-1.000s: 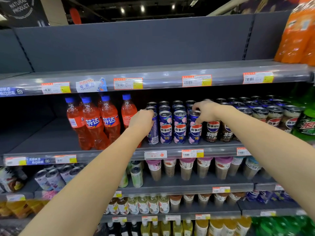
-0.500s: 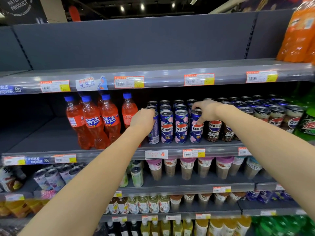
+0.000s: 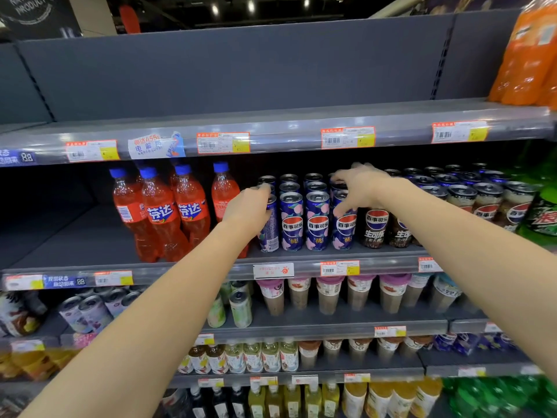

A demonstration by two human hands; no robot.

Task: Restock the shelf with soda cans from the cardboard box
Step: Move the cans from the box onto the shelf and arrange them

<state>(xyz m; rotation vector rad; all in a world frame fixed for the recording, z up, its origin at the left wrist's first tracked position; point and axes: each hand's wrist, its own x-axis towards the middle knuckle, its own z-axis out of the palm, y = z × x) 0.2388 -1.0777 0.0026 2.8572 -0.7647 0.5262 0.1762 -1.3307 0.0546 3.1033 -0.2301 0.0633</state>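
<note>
Blue peach-cola soda cans [image 3: 291, 222] stand in rows at the middle of the grey shelf [image 3: 193, 269]. My left hand [image 3: 247, 207] is wrapped around the leftmost front can [image 3: 270, 233], which stands upright on the shelf. My right hand [image 3: 360, 188] hovers over the rightmost front blue can [image 3: 344, 232], fingers spread apart and blurred, thumb close to the can's top. The cardboard box is out of view.
Orange soda bottles [image 3: 159, 213] stand just left of my left hand, with bare shelf further left. Dark cola cans [image 3: 374, 226] and more cans [image 3: 486, 203] fill the right side. The top shelf [image 3: 271, 128] holds only orange bottles [image 3: 530, 55] at the far right. Cups [image 3: 328, 294] line the shelf below.
My right hand has let go of the rightmost blue can's top and lifted slightly with fingers spread. My left hand stays on the leftmost can.
</note>
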